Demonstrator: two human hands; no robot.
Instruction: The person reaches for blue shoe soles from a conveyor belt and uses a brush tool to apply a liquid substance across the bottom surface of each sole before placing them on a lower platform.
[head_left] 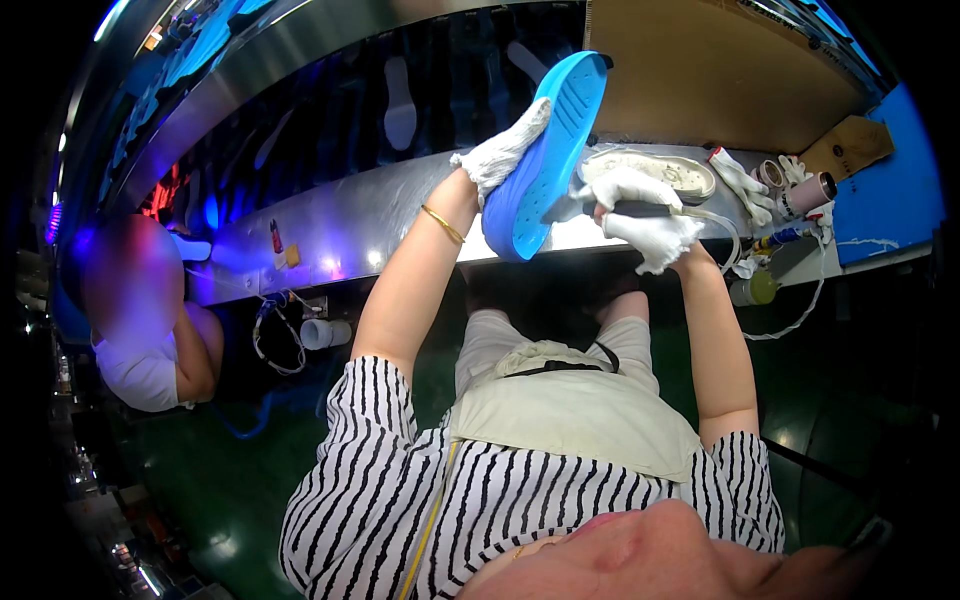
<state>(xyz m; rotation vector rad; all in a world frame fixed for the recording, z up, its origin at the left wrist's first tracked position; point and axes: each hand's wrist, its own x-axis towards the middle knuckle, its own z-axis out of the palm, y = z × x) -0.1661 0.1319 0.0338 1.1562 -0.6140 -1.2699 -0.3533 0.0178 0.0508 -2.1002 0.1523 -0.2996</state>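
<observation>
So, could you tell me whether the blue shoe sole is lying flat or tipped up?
Tipped up: the blue shoe sole stands on end, its tread showing, held by the left hand.

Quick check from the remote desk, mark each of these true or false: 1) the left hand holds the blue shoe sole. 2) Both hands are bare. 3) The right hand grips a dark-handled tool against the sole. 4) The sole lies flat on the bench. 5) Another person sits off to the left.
1) The left hand holds the blue shoe sole: true.
2) Both hands are bare: false, both wear white knit gloves.
3) The right hand grips a dark-handled tool against the sole: true.
4) The sole lies flat on the bench: false, it is held up on edge, above the metal bench.
5) Another person sits off to the left: true.
</observation>
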